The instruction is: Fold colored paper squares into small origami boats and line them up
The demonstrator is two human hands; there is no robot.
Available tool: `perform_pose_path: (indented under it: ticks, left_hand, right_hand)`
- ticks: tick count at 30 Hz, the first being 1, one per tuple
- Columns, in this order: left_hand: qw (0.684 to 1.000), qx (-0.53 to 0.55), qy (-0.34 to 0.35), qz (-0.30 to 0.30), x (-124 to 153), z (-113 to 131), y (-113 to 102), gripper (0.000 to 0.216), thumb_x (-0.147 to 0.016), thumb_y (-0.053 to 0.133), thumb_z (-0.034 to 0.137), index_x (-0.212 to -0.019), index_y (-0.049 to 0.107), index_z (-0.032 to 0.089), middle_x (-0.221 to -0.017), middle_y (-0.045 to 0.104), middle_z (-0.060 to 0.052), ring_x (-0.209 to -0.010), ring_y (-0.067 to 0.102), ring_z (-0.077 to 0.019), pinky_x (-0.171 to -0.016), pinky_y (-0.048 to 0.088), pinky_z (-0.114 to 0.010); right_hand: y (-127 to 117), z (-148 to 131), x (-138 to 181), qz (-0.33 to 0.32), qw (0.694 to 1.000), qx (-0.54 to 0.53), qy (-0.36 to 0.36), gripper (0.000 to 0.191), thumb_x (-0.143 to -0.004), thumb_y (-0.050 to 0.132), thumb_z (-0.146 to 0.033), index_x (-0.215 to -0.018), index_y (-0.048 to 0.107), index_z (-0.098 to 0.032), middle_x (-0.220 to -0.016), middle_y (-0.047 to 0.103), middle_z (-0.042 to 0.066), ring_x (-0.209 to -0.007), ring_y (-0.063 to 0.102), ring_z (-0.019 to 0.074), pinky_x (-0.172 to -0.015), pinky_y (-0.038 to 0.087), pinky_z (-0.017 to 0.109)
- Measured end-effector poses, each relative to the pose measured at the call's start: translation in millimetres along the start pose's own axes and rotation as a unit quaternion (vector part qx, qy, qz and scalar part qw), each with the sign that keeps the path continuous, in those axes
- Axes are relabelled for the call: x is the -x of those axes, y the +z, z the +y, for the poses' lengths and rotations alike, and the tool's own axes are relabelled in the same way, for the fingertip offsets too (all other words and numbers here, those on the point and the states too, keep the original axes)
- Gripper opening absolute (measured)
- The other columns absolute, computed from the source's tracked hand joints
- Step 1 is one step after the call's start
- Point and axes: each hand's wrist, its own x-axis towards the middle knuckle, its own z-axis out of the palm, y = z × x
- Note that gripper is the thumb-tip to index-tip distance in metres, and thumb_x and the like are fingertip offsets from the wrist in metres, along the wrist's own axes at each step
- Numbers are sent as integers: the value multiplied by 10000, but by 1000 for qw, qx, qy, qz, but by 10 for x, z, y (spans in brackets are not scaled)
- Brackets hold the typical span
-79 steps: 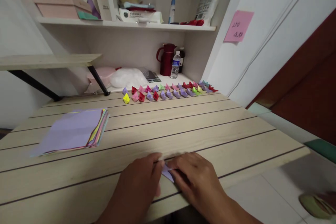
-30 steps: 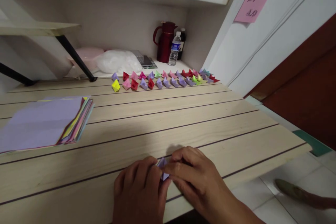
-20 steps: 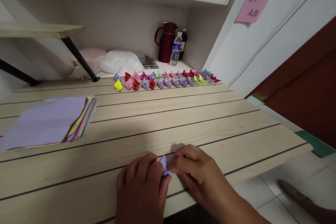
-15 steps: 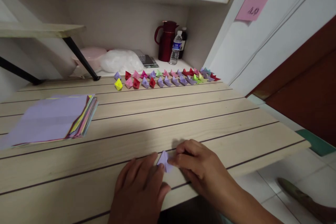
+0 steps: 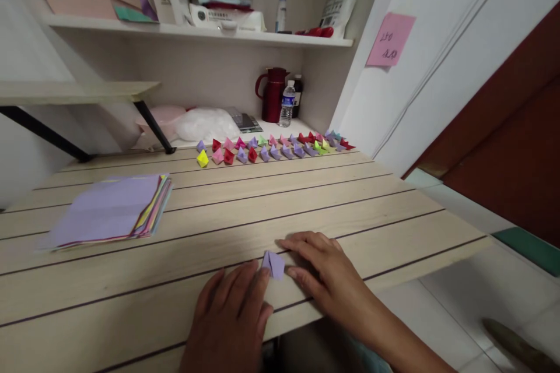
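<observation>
A small folded piece of purple origami paper (image 5: 275,265) lies on the wooden table near its front edge, with a crease showing on its top face. My left hand (image 5: 231,309) rests flat on the table, its fingers stretched out and the index fingertip touching the paper's left side. On the other side, my right hand (image 5: 321,265) is held open, thumb and index finger apart, close to the paper's right edge. Nothing is gripped between those fingers.
Two rows of small folded paper boats (image 5: 286,152) in several colours stand along the back. At left lies a stack of coloured paper sheets (image 5: 109,207). A red jug (image 5: 274,96) and a water bottle (image 5: 287,106) stand behind, beneath a shelf (image 5: 201,35).
My right hand has let go of the purple paper and opened beside it. The paper's outline now looks squarer. The camera has tilted up, showing more of the shelf.
</observation>
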Motion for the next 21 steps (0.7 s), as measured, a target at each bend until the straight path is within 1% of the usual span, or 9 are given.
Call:
perform_pose_path:
  ticks: [4,7,9,12,14,15,17,19,21]
  left_hand:
    - [999,15,-27,28,-116,65,-88,312,-948,406,195,-1168,623,151,-1076,766,-16,-961,692,-164,-884,422,-372]
    - [997,40,-61,23,-173,84,-135,288,-935,423,188,-1147,617,172,-1032,769,-11,-923,704,-172,-821,461,-379]
    - [993,67,-94,22,-166,84,-125,265,-923,450,186,-1127,618,199,-1017,767,-1,-914,706,-182,-800,479,-386]
    - [981,122,-143,38,-83,89,-46,270,-919,482,203,-1155,608,238,-1031,757,9,-926,697,-189,-819,493,-390]
    - [965,167,-194,65,-13,106,17,296,-928,492,248,-1203,597,273,-1078,741,3,-977,678,-194,-862,494,-385]
    - [950,192,-233,77,10,117,39,302,-931,495,278,-1214,598,293,-1111,728,-2,-1017,663,-200,-891,490,-387]
    - [905,257,-327,88,13,138,47,290,-931,495,336,-1190,624,325,-1174,696,-7,-1067,643,-211,-928,487,-392]
    - [846,340,-403,85,-44,148,6,275,-915,505,391,-1141,651,332,-1195,677,-4,-1020,658,-206,-911,504,-378]
    - [788,422,-442,81,-140,147,-66,289,-884,537,453,-1106,659,316,-1148,692,-6,-926,680,-191,-870,517,-350]
  right_hand:
    - [16,-22,-56,-8,999,-45,9,445,-863,663,-164,-1277,605,-316,-1241,607,66,-1173,542,268,-1007,403,465]
    - [54,-51,-123,-5,996,-92,5,528,-807,690,-130,-1291,598,-319,-1327,539,69,-1243,497,260,-1037,398,423]
    - [95,-75,-185,-9,995,-101,-12,529,-775,695,-89,-1248,635,-318,-1279,577,59,-1202,521,252,-1019,406,406]
    - [160,-100,-277,9,994,-107,-21,269,-812,680,-116,-1020,737,-278,-1001,698,33,-990,599,230,-918,431,384]
    - [186,-104,-323,26,984,-173,35,75,-854,673,-210,-873,743,-231,-819,704,24,-811,610,200,-781,450,337]
    - [190,-106,-339,28,970,-231,75,77,-859,681,-266,-841,730,-210,-764,695,22,-737,602,182,-709,445,309]
    - [182,-118,-363,22,919,-366,144,188,-832,720,-365,-822,693,-179,-689,678,12,-640,588,152,-629,427,269]
    - [162,-153,-379,19,858,-483,172,272,-791,769,-405,-832,649,-164,-662,685,9,-621,609,138,-645,441,252]
    - [147,-215,-387,19,802,-567,185,314,-769,800,-400,-828,602,-164,-687,708,15,-613,638,129,-661,459,241]
